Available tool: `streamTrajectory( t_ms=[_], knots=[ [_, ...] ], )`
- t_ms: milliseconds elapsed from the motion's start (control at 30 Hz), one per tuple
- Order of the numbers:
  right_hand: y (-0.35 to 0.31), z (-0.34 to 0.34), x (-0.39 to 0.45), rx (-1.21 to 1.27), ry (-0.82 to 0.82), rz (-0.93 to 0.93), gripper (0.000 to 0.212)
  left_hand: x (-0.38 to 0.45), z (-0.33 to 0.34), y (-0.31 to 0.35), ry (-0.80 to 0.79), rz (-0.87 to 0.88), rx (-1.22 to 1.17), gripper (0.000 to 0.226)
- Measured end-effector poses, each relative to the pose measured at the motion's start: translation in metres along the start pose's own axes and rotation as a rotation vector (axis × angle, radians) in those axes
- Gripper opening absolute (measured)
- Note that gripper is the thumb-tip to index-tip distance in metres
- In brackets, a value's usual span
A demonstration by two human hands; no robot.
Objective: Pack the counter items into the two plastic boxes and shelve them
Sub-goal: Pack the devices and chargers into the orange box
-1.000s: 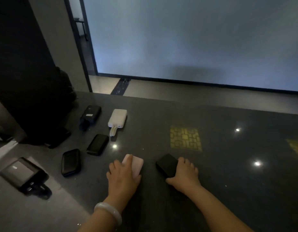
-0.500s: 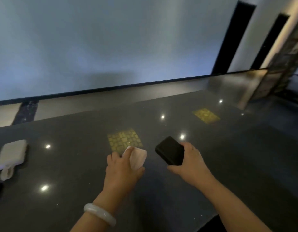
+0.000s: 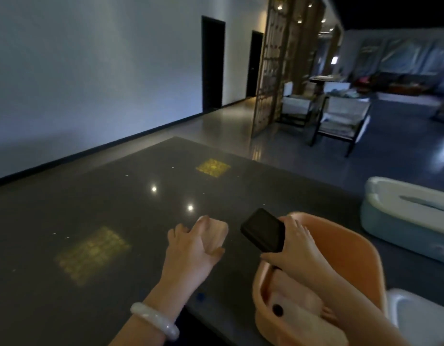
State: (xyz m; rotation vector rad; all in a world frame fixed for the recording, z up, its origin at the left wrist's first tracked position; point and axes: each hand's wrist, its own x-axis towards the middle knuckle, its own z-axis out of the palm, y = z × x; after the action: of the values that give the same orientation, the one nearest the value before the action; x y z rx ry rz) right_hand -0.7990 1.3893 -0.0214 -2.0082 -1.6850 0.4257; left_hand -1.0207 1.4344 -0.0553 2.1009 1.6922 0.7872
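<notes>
My left hand (image 3: 191, 253) holds a pale pink power bank (image 3: 216, 234) above the dark counter (image 3: 116, 208), thumb under it and fingers over its top. My right hand (image 3: 295, 248) grips a black power bank (image 3: 263, 229) at its right edge, over the left rim of an orange plastic box (image 3: 360, 250). Inside that box lies a pinkish item with a dark round spot (image 3: 290, 308). A light blue plastic box (image 3: 400, 228) with a white inner rim stands farther right.
A white object (image 3: 425, 318) sits at the lower right beside the orange box. Beyond the counter's far corner are a lattice screen (image 3: 273, 71), two chairs (image 3: 340, 121) and dark doorways (image 3: 213, 63). Ceiling lights reflect on the counter.
My view has swung right, away from the other counter items. Both hands lifted their power banks off the counter and carried them right; the boxes have come into view.
</notes>
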Motion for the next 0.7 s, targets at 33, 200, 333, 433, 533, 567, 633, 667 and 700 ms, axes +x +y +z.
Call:
streamTrajectory(
  t_ms=[33, 200, 333, 433, 533, 567, 633, 667, 700],
  knots=[
    [0.015, -0.007, -0.002, 0.004, 0.008, 0.022, 0.081, 0.003, 0.01, 0.013, -0.016, 0.02, 0.001, 0.077],
    [0.072, -0.027, -0.004, 0.032, 0.045, 0.145, 0.093, 0.013, 0.046, 0.058, -0.085, 0.094, -0.005, 0.084],
    [0.098, -0.026, 0.003, -0.007, 0.0, 0.215, 0.092, 0.021, 0.064, 0.08, -0.162, 0.145, 0.019, 0.089],
    [0.11, -0.021, 0.006, -0.052, -0.087, 0.208, 0.085, 0.029, 0.076, 0.086, -0.179, 0.2, 0.037, 0.085],
    [0.117, -0.013, 0.008, -0.054, -0.202, 0.161, 0.07, 0.035, 0.082, 0.085, -0.201, 0.26, 0.066, 0.084],
    [0.118, -0.009, 0.009, -0.038, -0.232, 0.155, 0.067, 0.036, 0.084, 0.084, -0.201, 0.275, 0.072, 0.084],
    [0.121, -0.001, 0.007, 0.005, -0.276, 0.167, 0.068, 0.038, 0.086, 0.083, -0.194, 0.296, 0.082, 0.085],
    [0.124, 0.003, 0.006, 0.01, -0.295, 0.172, 0.069, 0.039, 0.087, 0.082, -0.191, 0.302, 0.09, 0.086],
    [0.127, 0.006, 0.004, 0.015, -0.315, 0.173, 0.071, 0.04, 0.088, 0.082, -0.19, 0.303, 0.099, 0.087]
  ],
)
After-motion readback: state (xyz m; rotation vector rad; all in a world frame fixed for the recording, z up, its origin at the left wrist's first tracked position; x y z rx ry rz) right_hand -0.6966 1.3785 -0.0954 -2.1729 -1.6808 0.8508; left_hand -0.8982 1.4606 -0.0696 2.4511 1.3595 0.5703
